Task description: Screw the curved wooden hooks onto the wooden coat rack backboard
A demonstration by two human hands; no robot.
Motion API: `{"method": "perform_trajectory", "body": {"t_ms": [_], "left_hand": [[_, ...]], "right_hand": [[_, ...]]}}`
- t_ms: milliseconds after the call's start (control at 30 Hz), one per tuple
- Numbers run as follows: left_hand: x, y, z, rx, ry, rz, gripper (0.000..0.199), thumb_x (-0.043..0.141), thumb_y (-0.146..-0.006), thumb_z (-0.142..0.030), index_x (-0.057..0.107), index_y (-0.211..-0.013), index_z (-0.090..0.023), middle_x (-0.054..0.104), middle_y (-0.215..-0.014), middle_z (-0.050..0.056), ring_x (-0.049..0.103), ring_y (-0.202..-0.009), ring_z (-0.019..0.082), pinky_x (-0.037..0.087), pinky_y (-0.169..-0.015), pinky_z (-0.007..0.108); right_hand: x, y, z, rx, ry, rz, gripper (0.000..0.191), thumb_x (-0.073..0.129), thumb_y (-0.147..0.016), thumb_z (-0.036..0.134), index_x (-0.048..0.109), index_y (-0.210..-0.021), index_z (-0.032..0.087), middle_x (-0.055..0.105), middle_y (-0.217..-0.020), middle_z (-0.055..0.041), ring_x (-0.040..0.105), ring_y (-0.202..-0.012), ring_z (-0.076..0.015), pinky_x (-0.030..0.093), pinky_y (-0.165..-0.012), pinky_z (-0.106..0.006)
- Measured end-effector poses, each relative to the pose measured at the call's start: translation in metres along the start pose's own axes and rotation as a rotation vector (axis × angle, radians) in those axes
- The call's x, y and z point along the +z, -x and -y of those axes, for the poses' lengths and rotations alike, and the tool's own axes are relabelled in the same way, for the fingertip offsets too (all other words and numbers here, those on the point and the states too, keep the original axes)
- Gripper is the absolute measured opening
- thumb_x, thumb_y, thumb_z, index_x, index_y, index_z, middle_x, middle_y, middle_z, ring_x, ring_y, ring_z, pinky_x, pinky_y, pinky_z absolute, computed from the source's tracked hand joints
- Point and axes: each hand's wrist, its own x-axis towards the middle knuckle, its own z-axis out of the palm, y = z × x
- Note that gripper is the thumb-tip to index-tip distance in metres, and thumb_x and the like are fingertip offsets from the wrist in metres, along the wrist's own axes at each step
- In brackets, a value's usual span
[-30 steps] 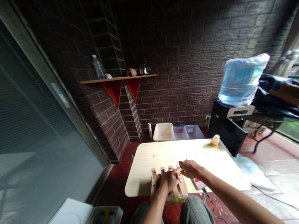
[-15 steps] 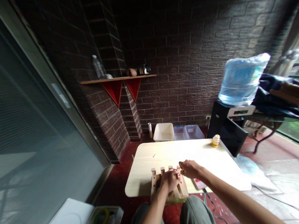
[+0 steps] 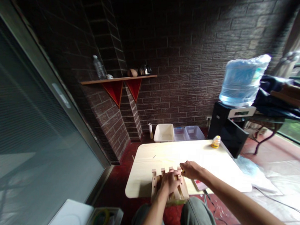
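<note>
A small wooden slatted frame [image 3: 153,184], with dark holes in its slats, rests at the near edge of the light wooden table [image 3: 143,158]. My left hand [image 3: 170,181] lies over the frame, its fingers curled round the right-hand slats. Just right of it, my right hand [image 3: 191,169] is closed at the far right end of the frame. A bit of yellow shows beneath its fingers; the rest of what it grips is hidden. Close by my right forearm lies a flat pink-and-white item [image 3: 200,185].
A small yellow-capped bottle [image 3: 216,142] stands at the table's far right corner, and a thin dark piece [image 3: 154,156] lies on the left. Beyond the table are a white bin [image 3: 164,133], clear bins [image 3: 194,132] and a water dispenser [image 3: 225,129]. A cable [image 3: 212,203] trails below.
</note>
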Motion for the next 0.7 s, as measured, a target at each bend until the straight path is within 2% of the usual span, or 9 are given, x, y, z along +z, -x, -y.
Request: {"method": "perform_trajectory", "body": {"t_ms": [133,367,533,700], "left_hand": [[-0.0016,0.0016,-0.0013,0.0,0.01,-0.005,0.032,0.058,-0.086,-0.034,0.075,-0.112,-0.027,0.075,-0.123,0.003,0.068,-0.116,0.023,0.048,-0.107,0.036],[-0.0016,0.0012,-0.0021,0.011,0.004,0.007,0.032,0.057,-0.086,-0.033,0.074,-0.113,-0.028,0.075,-0.124,0.003,0.067,-0.116,0.024,0.048,-0.107,0.037],[-0.0015,-0.0002,-0.0021,-0.006,-0.014,0.018,0.034,0.06,-0.086,-0.034,0.075,-0.115,-0.026,0.075,-0.125,0.005,0.067,-0.116,0.024,0.048,-0.107,0.037],[-0.0038,0.0004,-0.005,-0.003,-0.018,0.027,0.035,0.059,-0.086,-0.036,0.075,-0.116,-0.028,0.075,-0.123,0.004,0.067,-0.116,0.024,0.048,-0.105,0.038]], "right_hand": [[-0.0004,0.0022,0.0033,0.003,0.007,-0.011,0.025,0.062,-0.088,0.023,0.07,-0.111,0.014,0.077,-0.102,-0.0171,0.075,-0.089,-0.0282,0.047,-0.068,-0.029],[-0.0001,0.0,-0.0003,-0.018,-0.001,-0.007,0.024,0.062,-0.089,0.022,0.07,-0.111,0.019,0.077,-0.101,-0.0128,0.074,-0.091,-0.0252,0.048,-0.07,-0.027],[-0.0028,-0.0013,0.0011,-0.007,0.009,0.005,0.026,0.065,-0.087,0.026,0.071,-0.11,0.015,0.077,-0.103,-0.0156,0.075,-0.093,-0.0276,0.05,-0.072,-0.029],[-0.0094,0.0031,0.0083,0.002,0.022,0.012,0.028,0.063,-0.086,0.021,0.07,-0.111,0.014,0.077,-0.1,-0.018,0.075,-0.09,-0.0306,0.051,-0.07,-0.032]]}}
